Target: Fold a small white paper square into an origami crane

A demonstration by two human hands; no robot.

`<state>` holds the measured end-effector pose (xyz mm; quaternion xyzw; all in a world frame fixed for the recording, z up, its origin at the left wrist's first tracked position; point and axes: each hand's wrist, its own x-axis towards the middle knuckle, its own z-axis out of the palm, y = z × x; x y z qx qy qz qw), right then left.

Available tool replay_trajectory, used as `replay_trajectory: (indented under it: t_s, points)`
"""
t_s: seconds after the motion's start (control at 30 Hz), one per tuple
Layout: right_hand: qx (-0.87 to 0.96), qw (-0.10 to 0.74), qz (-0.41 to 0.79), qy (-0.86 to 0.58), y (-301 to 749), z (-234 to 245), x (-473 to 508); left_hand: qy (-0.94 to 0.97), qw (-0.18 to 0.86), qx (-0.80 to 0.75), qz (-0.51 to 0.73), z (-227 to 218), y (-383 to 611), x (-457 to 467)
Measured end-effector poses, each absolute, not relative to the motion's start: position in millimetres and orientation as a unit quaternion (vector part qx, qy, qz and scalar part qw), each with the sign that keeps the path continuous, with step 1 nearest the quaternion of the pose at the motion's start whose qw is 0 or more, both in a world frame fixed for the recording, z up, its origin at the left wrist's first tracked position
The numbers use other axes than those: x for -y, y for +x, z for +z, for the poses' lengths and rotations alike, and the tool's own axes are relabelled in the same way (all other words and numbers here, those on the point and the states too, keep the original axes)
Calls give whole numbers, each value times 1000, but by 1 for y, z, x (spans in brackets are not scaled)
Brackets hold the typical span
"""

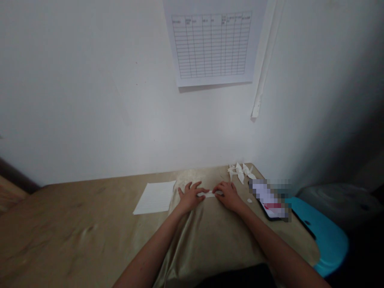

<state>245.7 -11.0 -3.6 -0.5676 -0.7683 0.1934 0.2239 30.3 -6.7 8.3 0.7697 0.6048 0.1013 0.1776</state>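
Observation:
A small strip of folded white paper (210, 194) lies on the cloth-covered table between my two hands. My left hand (191, 197) pinches its left end between thumb and index finger, with the other fingers spread. At the right end, the curled fingers and thumb of my right hand (228, 195) hold the paper. Parts of the strip are hidden under my fingertips. To the left of my left hand lies a flat sheet of lined paper (155, 197). Several folded white paper figures (241, 172) lie together beyond my right hand.
A phone (269, 200), partly blurred out, rests near the right edge of the table (99, 224). A white scrap (249, 200) lies beside it. Beyond that edge is a turquoise seat (330, 232). A printed grid sheet (213, 48) hangs on the wall behind.

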Motion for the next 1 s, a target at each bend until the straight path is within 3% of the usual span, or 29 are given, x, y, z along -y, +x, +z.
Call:
replay_trajectory:
  t_s: [0.47,1.0]
  points:
    - [794,219,205,-530,255,-11,7,786,165,-591,77,15,27,11]
    - [778,238,99,-573,235,-7,15,749,116,-633,158,3,51,17]
